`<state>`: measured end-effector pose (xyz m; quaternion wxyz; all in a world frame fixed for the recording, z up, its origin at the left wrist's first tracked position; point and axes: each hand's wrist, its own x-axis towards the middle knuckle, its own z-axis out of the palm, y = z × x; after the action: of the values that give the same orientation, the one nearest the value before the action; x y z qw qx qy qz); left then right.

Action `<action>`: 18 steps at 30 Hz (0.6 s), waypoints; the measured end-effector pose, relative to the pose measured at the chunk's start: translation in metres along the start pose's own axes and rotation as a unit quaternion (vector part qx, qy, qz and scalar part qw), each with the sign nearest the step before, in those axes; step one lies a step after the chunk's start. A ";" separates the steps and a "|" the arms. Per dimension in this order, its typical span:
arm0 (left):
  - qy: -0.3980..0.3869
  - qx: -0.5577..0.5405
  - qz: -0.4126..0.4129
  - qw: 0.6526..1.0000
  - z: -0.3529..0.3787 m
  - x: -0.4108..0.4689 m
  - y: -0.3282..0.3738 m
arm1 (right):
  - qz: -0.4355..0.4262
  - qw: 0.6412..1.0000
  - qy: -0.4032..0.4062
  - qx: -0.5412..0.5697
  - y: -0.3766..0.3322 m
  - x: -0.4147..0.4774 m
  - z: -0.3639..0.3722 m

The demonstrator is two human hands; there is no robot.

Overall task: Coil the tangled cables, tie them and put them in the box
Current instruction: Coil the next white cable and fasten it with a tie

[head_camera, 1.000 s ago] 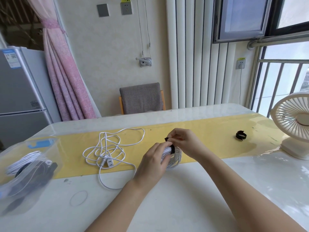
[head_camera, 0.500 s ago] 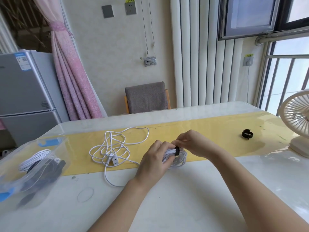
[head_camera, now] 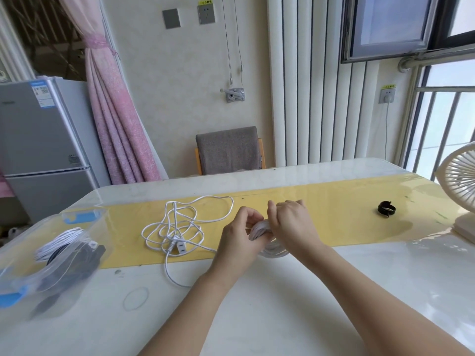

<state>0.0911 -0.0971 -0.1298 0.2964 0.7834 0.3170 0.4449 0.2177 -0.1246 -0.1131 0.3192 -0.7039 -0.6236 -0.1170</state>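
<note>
A coiled white cable sits between both hands at the table's middle. My left hand grips the coil from the left. My right hand curls over its top and right side, covering the black tie seen earlier. To the left lies a tangled white cable with a small switch block, loose on the yellow runner. A clear plastic box with blue clips stands at the left edge, holding one coiled white cable and dark items. A spare black tie lies on the runner to the right.
A white desk fan stands at the table's right edge. A grey-backed chair is behind the far edge. A grey fridge stands beyond the table's left corner. A thin clear ring lies on the near white tabletop.
My right hand has closed over the top of the coil, hiding the black tie that was visible before. The coil is tipped up between both hands. The view has shifted slightly.
</note>
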 end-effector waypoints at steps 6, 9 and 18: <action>-0.169 -0.056 -0.113 0.977 -0.020 0.006 0.002 | 0.103 0.979 -0.080 0.155 -0.012 0.004 -0.012; -0.190 -0.068 -0.130 0.971 -0.035 0.006 0.007 | 0.149 0.951 -0.106 0.251 -0.011 0.003 -0.004; -0.190 0.087 -0.103 0.972 -0.064 0.009 0.034 | 0.168 0.929 -0.091 0.317 -0.030 0.002 -0.001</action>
<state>0.0460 -0.0995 -0.0725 0.3265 0.8395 0.3712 0.2253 0.1893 -0.1231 -0.1026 0.4823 -0.6685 -0.5270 0.2069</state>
